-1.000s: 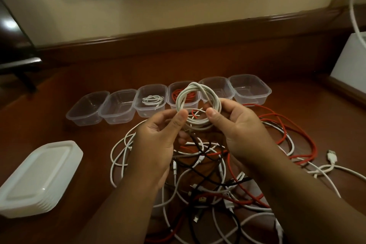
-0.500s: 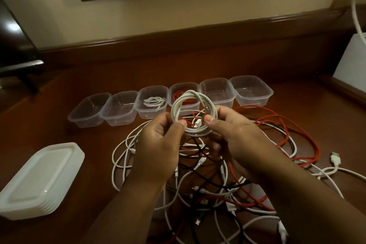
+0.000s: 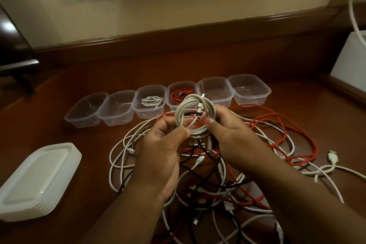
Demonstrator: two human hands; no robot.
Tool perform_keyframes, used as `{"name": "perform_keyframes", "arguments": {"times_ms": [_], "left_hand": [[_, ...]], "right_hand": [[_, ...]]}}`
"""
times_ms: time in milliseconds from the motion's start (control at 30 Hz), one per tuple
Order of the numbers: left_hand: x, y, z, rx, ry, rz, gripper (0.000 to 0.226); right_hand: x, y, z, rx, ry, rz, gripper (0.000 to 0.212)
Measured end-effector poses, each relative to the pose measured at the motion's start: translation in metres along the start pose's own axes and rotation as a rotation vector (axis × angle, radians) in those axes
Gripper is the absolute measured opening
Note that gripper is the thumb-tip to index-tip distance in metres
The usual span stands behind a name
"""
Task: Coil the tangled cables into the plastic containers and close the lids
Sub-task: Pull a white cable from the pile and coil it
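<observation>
A coiled white cable is held upright above the tangle. My left hand pinches its lower left side, and my right hand pinches its right side near a white plug. Below lies a tangled heap of white, red and black cables. A row of several clear plastic containers stands behind. One container holds a coiled white cable, the one to its right a red cable; the container beyond that shows nothing inside.
A stack of white lids lies at the left on the brown wooden table. A white box stands at the right edge, with a loose USB plug in front of it. A raised wooden rim backs the table.
Both hands have kept hold of the white coil, which has sunk slightly and tightened. The view has shifted a little; the containers look farther up the frame.
</observation>
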State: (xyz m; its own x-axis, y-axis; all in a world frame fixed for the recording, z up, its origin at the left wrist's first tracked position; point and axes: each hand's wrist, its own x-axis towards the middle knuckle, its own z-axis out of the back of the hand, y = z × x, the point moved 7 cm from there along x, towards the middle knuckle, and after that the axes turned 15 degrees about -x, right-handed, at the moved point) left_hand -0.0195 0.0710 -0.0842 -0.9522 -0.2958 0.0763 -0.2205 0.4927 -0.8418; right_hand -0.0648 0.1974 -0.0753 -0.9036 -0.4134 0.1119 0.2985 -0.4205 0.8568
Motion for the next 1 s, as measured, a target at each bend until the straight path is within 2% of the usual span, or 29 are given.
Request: {"name": "perform_keyframes", "arguments": {"times_ms": [100, 167, 267, 367, 433, 533, 600, 800, 933, 1000], "left_hand": [[-0.002, 0.003, -0.003, -0.108, 0.02, 0.037, 0.017], [-0.003, 0.003, -0.003, -0.085, 0.033, 0.027, 0.019], [-0.004, -0.003, -0.003, 0.092, 0.068, -0.029, 0.012], [-0.007, -0.017, -0.009, 0.391, 0.147, -0.188, 0.015], [-0.009, -0.023, -0.012, 0.478, 0.167, -0.27, 0.016], [-0.008, -0.024, -0.011, 0.48, 0.148, -0.271, 0.01], [-0.007, -0.023, -0.011, 0.487, 0.137, -0.253, 0.015], [-0.005, -0.025, -0.007, 0.499, 0.117, -0.218, 0.008], [-0.005, -0.028, -0.007, 0.451, 0.129, -0.237, 0.012], [-0.004, -0.026, -0.006, 0.407, 0.106, -0.21, 0.022]], "right_hand": [[-0.004, 0.004, -0.004, -0.023, 0.003, 0.027, 0.017], [-0.005, 0.005, -0.003, -0.044, -0.01, 0.04, 0.018], [-0.003, 0.007, 0.003, -0.063, -0.059, 0.092, 0.017], [-0.003, 0.01, 0.004, -0.093, -0.067, 0.145, 0.022], [-0.005, 0.012, 0.004, -0.092, -0.087, 0.17, 0.021], [-0.006, 0.011, 0.005, -0.082, -0.134, 0.189, 0.016], [-0.007, 0.012, 0.003, -0.105, -0.148, 0.206, 0.015], [-0.007, 0.016, 0.0, -0.152, -0.132, 0.272, 0.018], [-0.005, 0.01, -0.001, 0.029, -0.02, 0.185, 0.018], [-0.005, 0.007, -0.003, 0.108, 0.003, 0.135, 0.016]]}}
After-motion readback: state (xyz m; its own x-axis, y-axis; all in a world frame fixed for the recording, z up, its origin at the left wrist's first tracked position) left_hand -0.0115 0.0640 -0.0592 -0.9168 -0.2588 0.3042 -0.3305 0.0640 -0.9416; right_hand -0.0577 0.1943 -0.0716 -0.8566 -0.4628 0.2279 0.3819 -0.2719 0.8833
